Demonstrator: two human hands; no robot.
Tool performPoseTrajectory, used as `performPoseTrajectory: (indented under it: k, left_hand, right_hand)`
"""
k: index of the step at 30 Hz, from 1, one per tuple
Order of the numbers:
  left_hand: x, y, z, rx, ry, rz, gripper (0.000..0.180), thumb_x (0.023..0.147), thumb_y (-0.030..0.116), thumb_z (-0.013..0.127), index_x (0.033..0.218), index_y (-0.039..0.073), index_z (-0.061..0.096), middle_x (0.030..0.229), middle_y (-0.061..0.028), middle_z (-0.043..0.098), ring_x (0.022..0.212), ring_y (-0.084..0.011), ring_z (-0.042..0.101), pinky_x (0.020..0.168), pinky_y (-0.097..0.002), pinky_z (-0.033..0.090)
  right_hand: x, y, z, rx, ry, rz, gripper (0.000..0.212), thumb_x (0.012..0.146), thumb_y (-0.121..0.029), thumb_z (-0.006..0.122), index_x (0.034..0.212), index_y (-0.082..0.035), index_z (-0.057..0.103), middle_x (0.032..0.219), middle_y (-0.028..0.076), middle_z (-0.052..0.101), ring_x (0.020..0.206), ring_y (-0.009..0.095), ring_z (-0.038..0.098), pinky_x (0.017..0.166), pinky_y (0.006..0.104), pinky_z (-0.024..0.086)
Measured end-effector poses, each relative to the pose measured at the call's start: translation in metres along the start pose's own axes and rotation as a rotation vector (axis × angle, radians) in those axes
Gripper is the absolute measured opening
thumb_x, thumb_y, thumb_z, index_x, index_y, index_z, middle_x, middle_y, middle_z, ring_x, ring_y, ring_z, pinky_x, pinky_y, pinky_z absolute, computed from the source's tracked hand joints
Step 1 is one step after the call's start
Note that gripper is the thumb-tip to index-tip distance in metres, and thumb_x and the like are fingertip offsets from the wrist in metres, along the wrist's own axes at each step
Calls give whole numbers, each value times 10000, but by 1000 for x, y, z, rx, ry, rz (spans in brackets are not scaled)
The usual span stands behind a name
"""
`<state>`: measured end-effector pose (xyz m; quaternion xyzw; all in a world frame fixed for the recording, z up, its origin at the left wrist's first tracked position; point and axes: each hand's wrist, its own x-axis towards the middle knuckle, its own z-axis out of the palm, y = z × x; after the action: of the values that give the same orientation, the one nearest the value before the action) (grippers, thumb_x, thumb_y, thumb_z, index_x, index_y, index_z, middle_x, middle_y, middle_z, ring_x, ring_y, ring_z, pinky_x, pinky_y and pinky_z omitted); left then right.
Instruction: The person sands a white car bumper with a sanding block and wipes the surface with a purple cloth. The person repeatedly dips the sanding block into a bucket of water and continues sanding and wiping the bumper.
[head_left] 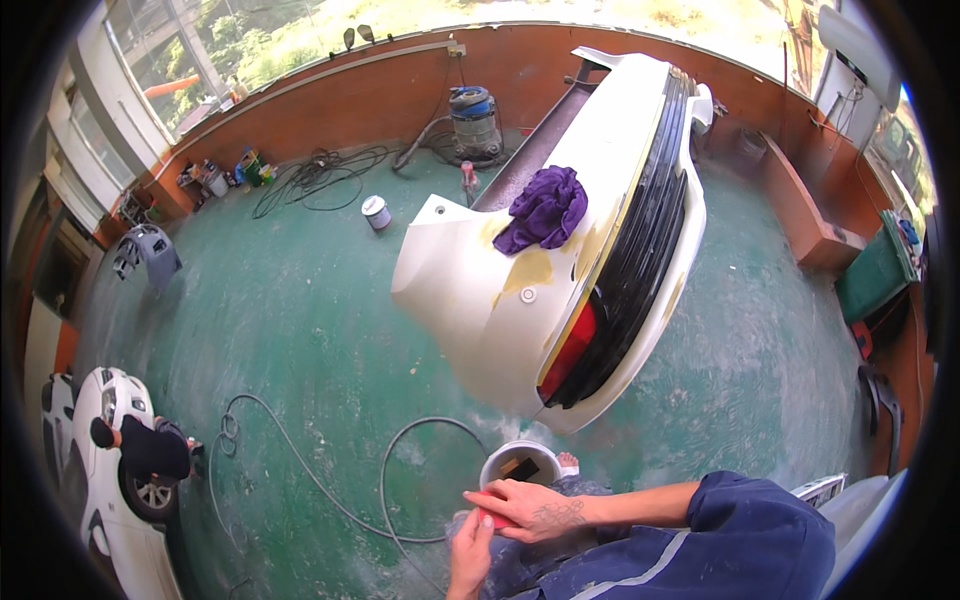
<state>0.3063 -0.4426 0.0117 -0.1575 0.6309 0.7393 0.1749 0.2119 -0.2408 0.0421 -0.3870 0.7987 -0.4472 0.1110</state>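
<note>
My left hand (470, 556) and my right hand (532, 510) meet low in the view, just in front of a white bucket (548, 453). Between them is a small red piece (497, 519), mostly covered by my fingers; its exact kind does not show. The left fingers pinch its near side, while the right fingers lie closed over its top. Inside the bucket are a dark block (522, 470) and a tan one. Beyond stands a white car bumper (460, 290) with a black grille and yellowish filler patches (527, 272). A crumpled purple cloth (545, 210) rests on it.
A grey hose (385, 470) loops over the green floor left of the bucket. Farther off stand a tin (376, 212), a shop vacuum (474, 122) and coiled cables (325, 180). At left, another person (155, 450) is beside a white car (105, 400). A green bin (880, 268) stands right.
</note>
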Motion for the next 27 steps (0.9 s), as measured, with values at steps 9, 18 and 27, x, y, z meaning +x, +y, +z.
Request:
performPoseTrajectory:
  k: [9,18,27]
  left_hand:
    - [108,37,-190,413,-262,-43,448,1136,197,669,1503,-54,615,1328,-144,766,1203,-183,726,1046,-323,558]
    - [228,180,-354,829,-252,275,600,1036,222,766,1548,-23,573,1419,-248,718,1284,-357,719,1102,-449,568]
    - [342,297,-147,1181,-768,1159,849,934,292,867,1662,85,482,1736,-212,409,1549,-434,445,1247,-549,394]
  right_hand:
    - [109,24,95,27,145,644,842,1042,-592,667,1676,-83,450,1282,246,614,1215,416,671,1025,473,577]
    - [211,15,185,490,650,1084,824,1060,-624,625,1617,-27,507,1494,270,624,1385,396,634,1174,458,498]
    - [218,24,151,172,1307,1150,877,910,-417,897,1467,57,412,1448,282,495,1341,425,574,1147,481,499]
